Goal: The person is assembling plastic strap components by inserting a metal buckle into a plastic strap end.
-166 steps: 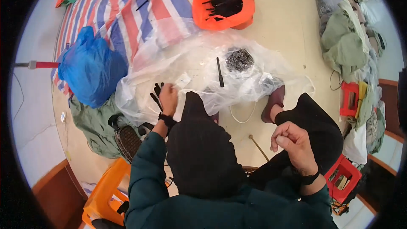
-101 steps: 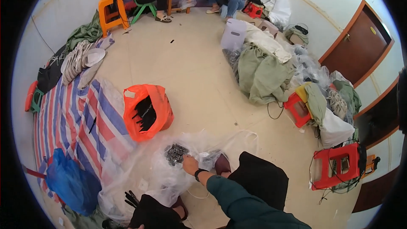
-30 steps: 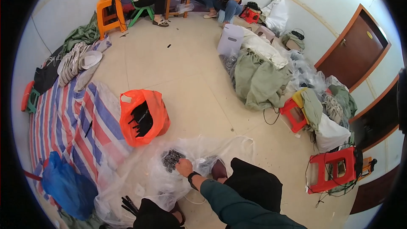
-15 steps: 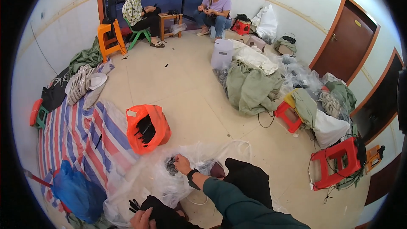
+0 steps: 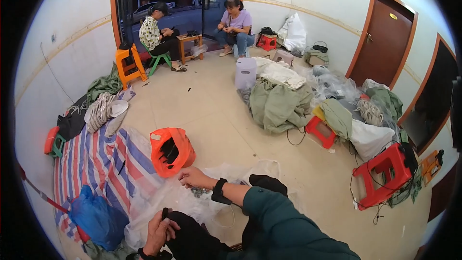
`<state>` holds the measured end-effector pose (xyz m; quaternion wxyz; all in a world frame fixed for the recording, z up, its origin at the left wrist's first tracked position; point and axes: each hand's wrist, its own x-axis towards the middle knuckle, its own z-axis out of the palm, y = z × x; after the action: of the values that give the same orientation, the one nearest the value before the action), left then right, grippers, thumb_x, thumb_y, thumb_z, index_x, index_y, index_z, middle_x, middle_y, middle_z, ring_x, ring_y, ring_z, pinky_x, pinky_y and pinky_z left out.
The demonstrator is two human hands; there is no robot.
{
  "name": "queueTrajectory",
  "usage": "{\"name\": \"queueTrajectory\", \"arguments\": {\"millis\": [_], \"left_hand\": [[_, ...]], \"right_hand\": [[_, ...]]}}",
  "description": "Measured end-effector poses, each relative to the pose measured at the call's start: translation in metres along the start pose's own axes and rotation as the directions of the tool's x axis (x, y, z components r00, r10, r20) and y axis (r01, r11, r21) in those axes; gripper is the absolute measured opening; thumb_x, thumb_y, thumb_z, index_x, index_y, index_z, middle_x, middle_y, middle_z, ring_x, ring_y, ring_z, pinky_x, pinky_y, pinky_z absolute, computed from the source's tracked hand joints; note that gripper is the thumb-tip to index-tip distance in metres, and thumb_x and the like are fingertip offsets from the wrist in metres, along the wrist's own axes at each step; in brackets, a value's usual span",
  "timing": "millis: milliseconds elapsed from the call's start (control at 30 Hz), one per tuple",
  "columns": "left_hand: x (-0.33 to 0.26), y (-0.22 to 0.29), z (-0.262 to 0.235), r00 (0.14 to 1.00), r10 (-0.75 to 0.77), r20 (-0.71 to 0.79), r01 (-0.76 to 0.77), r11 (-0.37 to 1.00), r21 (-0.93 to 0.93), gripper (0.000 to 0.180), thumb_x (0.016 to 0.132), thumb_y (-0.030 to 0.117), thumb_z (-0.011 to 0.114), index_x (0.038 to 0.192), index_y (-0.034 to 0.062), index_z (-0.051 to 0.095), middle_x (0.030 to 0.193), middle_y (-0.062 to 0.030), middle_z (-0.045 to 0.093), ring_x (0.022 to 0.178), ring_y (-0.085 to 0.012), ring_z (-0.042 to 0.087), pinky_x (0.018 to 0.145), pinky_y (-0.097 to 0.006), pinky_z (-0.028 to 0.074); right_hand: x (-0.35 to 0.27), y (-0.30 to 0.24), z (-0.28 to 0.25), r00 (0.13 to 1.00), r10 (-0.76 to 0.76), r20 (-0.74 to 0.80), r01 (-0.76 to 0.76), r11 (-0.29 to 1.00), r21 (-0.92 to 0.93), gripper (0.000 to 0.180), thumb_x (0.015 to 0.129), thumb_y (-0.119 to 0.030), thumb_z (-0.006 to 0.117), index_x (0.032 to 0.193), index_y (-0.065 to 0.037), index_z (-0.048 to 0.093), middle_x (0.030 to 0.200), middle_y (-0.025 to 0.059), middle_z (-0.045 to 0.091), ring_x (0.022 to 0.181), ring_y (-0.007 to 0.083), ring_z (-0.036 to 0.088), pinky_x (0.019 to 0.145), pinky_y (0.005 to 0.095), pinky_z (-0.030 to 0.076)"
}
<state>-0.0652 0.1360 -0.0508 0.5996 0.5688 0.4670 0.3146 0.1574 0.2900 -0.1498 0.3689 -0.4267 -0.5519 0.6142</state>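
My left hand [image 5: 158,231] is by my left knee, its fingers closed around a slim black piece [image 5: 165,213] that sticks up past the thumb. The rest of what it holds is hidden in the palm. My right hand [image 5: 195,178] reaches across, fingertips pinched together; anything between them is too small to make out. Just under it, a clear plastic bag [image 5: 185,206] lies spread out with a cluster of small dark, shiny parts [image 5: 198,191] in it. Beyond that hand stands an orange-red plastic bag [image 5: 185,156], its mouth open on several black strip-like pieces [image 5: 168,150].
A striped sheet [image 5: 103,163] covers the floor at left, with a blue bag [image 5: 96,219] on it. Cloth bundles [image 5: 279,103] and a red stool [image 5: 387,175] are at right. Two people [image 5: 156,33] sit by the far doorway, one in a purple top [image 5: 238,20].
My right hand has lifted from the small parts and moved left toward the orange-red bag. My left hand has risen and turned, and its black piece now points up. The view has shifted.
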Motion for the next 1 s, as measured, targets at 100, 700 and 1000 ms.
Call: {"name": "queueTrajectory", "arguments": {"millis": [100, 700, 1000], "left_hand": [[-0.014, 0.007, 0.013, 0.99, -0.085, 0.112, 0.109, 0.967, -0.23, 0.023, 0.091, 0.013, 0.04, 0.109, -0.0007, 0.042, 0.076, -0.0179, 0.061, 0.05, -0.0143, 0.056, 0.042, -0.02, 0.042], [-0.086, 0.014, 0.143, 0.951, -0.14, 0.277, 0.231, 0.916, -0.329, 0.019, 0.089, 0.02, 0.05, 0.095, 0.0025, 0.055, 0.073, -0.0066, 0.061, 0.053, -0.0099, 0.053, 0.048, -0.02, 0.042], [-0.082, 0.031, 0.133, 0.931, -0.165, 0.325, 0.234, 0.954, -0.185, 0.016, 0.09, 0.008, 0.044, 0.098, -0.0041, 0.051, 0.081, -0.0181, 0.062, 0.06, -0.0189, 0.061, 0.051, -0.024, 0.048]], "right_hand": [[-0.037, -0.032, 0.004, 0.99, -0.073, 0.123, 0.083, 0.994, -0.078, 0.009, 0.078, -0.004, 0.054, 0.084, 0.001, 0.057, 0.065, 0.0057, 0.058, 0.053, 0.0107, 0.057, 0.048, 0.0238, 0.047], [-0.308, -0.043, -0.01, 0.99, -0.121, 0.076, 0.113, 0.987, 0.111, 0.02, 0.088, -0.01, 0.051, 0.103, 0.002, 0.058, 0.081, 0.0038, 0.061, 0.07, 0.0082, 0.057, 0.065, 0.0224, 0.048], [-0.325, -0.051, -0.018, 0.987, -0.154, 0.037, 0.147, 0.976, 0.158, 0.02, 0.088, -0.009, 0.053, 0.103, 0.002, 0.058, 0.078, 0.0034, 0.06, 0.069, 0.0077, 0.055, 0.063, 0.0219, 0.046]]}}
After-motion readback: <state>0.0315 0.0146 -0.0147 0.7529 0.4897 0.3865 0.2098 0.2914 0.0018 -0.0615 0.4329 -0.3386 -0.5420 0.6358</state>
